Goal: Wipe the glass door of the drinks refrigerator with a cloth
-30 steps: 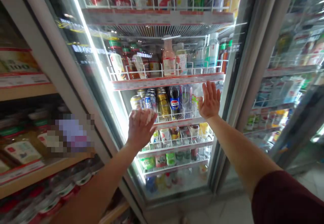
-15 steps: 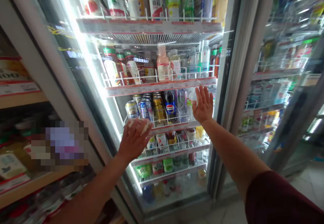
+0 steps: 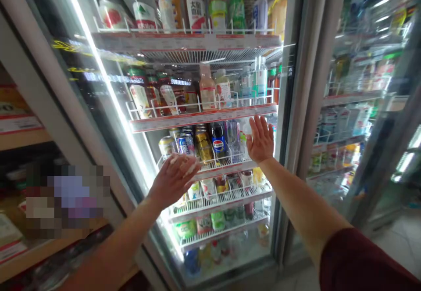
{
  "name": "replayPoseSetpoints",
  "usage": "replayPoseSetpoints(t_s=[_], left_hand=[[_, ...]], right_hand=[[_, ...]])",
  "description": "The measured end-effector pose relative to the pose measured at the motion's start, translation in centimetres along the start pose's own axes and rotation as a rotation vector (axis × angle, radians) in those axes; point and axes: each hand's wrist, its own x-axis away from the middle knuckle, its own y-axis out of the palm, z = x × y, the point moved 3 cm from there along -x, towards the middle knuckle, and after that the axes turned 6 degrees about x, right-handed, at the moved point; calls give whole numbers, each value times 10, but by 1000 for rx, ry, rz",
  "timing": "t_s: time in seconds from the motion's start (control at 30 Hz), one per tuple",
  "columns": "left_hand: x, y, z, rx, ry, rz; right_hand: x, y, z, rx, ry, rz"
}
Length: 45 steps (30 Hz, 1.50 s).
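Observation:
My left hand (image 3: 174,179) is pressed toward the glass door (image 3: 250,262) of a lit drinks fridge. Under its curved fingers is a crumpled white cloth (image 3: 173,160), mostly hidden, so its exact kind is unclear. My right hand (image 3: 261,139) lies against the same glass farther right, fingers stretched out and nothing in it. Behind the glass between the hands stand a dark cola bottle (image 3: 218,144), gold cans (image 3: 204,147) and blue-and-white cans (image 3: 186,144) on a wire shelf.
Upper fridge shelves hold several bottles, including a pink bottle (image 3: 208,93). A metal door frame (image 3: 304,106) runs down the right side, with another glass-fronted fridge beyond. At left stands a wooden shelf (image 3: 42,253) of packaged goods, partly blurred.
My left hand has slid slightly up and to the right over the glass, with the cloth under it. The right hand stays in place while the view shifts a little.

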Motion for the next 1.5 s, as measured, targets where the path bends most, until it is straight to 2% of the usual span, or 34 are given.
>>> replayPoseSetpoints(t_s=[0.03, 0.07, 0.17, 0.23, 0.27, 0.33, 0.4, 0.43, 0.47, 0.5, 0.63, 0.7, 0.73, 0.77, 0.83, 0.87, 0.9, 0.97, 1.07, 1.13, 1.17, 1.2, 1.3, 1.33, 1.37, 1.4, 1.5], left_hand=[[-3, -3, -4, -2, 25, 3], [-10, -10, -13, -15, -13, 41], [-39, -37, -48, -73, -304, 210], [-49, -42, -54, -92, -427, 272], [-50, -39, -49, -90, -422, 277], [-44, -24, -26, -62, -271, 221], [-35, -9, -3, -29, -10, 112], [-32, -7, 3, -25, 82, 69], [-33, -8, 1, -35, 113, 45], [-37, -14, -6, -52, 80, 47], [-65, -48, -55, -77, -302, 202], [-67, -49, -58, -71, -355, 265], [-65, -43, -52, -72, -298, 264], [-60, -35, -41, -66, -183, 233], [-47, -16, -17, -28, 120, 98], [-42, -10, -9, -9, 234, 39], [-41, -8, -7, 1, 287, 5], [-48, -16, -19, -15, 195, 43], [-68, -36, -47, -74, -145, 192], [-71, -39, -49, -82, -250, 250], [-69, -35, -43, -72, -219, 246], [-65, -29, -34, -50, -119, 215], [-46, -12, -5, 15, 315, 67], [-42, -11, -3, 11, 380, 37], [-42, -13, -7, -4, 374, 33], [-44, -18, -14, -25, 289, 46], [-56, -32, -38, -62, -148, 114]], right_hand=[[0, 0, 0, 1, -2, -3], [0, 0, 0, 3, -2, -5], [0, -2, -1, 14, -7, 18], [0, -3, -2, 14, -8, 33], [0, -3, -2, 11, -4, 30], [0, -2, -2, 0, 7, 6], [0, -2, -1, -7, 10, -15], [0, -2, -1, -7, 9, -18], [-1, -2, -1, -7, 6, -17], [-1, -2, -1, -7, 5, -16], [-1, -3, -1, -17, 13, -21], [-1, -4, -1, -16, 14, -19], [-1, -4, -2, -18, 13, -17], [-1, -4, -2, -22, 9, -14], [-1, -4, -2, -29, 2, -6], [-1, -4, -2, -29, 3, -6], [-1, -3, -2, -26, 6, -9], [-1, -3, -2, -19, 16, -21], [-2, -3, -1, -15, 12, -31], [-2, -4, -1, -12, 9, -31], [-2, -4, -1, -11, 13, -35], [-2, -3, -1, -11, 19, -40], [-1, -2, -2, -9, 28, -36], [-1, -3, -2, -8, 27, -27], [-1, -3, -3, -8, 26, -19], [-1, -3, -3, -9, 25, -14], [-2, -5, -2, -20, 24, -28]])
